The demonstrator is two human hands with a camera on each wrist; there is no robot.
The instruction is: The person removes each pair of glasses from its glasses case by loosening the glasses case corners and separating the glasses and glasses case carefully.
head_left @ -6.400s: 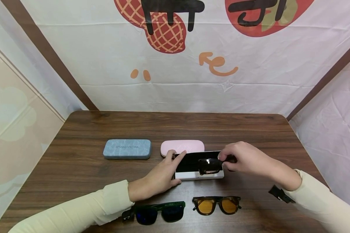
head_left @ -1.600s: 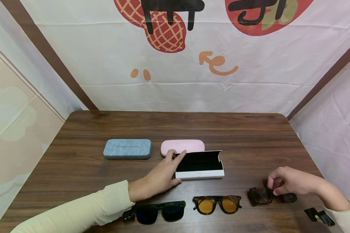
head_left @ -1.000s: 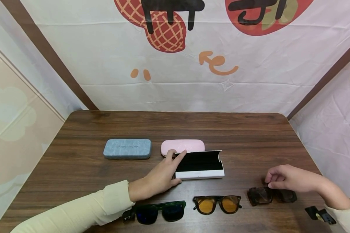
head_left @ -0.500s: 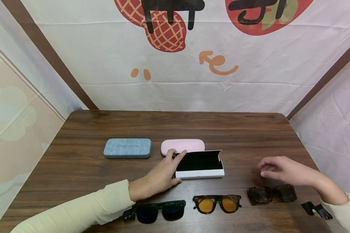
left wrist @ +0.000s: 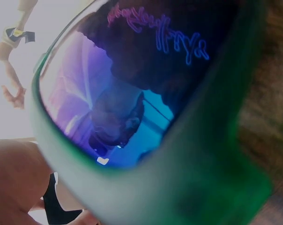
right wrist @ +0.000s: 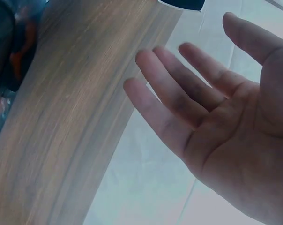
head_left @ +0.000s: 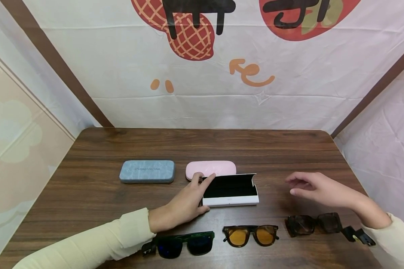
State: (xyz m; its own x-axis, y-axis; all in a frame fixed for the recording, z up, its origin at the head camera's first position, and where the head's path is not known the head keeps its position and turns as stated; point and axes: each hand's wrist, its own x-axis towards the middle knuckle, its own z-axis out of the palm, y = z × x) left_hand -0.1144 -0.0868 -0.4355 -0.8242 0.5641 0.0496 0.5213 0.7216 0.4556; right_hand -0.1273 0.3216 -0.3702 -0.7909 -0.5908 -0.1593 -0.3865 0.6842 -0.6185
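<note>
An open white glasses case [head_left: 230, 202] with a black lining lies on the table; nothing shows inside it. My left hand [head_left: 185, 200] holds it by its left end, fingers at the raised lid and thumb at the front. To the right, my right hand [head_left: 323, 189] hovers with fingers loosely bent and nothing in them; the right wrist view shows the bare palm. Just below it lie dark tortoiseshell sunglasses [head_left: 314, 225]. Green-framed sunglasses with blue mirrored lenses [head_left: 169, 248] sit beside my left wrist and fill much of the left wrist view.
Sunglasses with amber lenses [head_left: 237, 237] lie in front of the white case. Behind it is a closed pink glasses case [head_left: 211, 167], partly covered by my left fingers. A closed blue glasses case [head_left: 147, 176] lies farther left on the wooden table [head_left: 97, 194].
My right hand took tortoiseshell sunglasses from the white case to the table's right side, let them go, then rose and drifted back left. My left hand stayed at the case.
</note>
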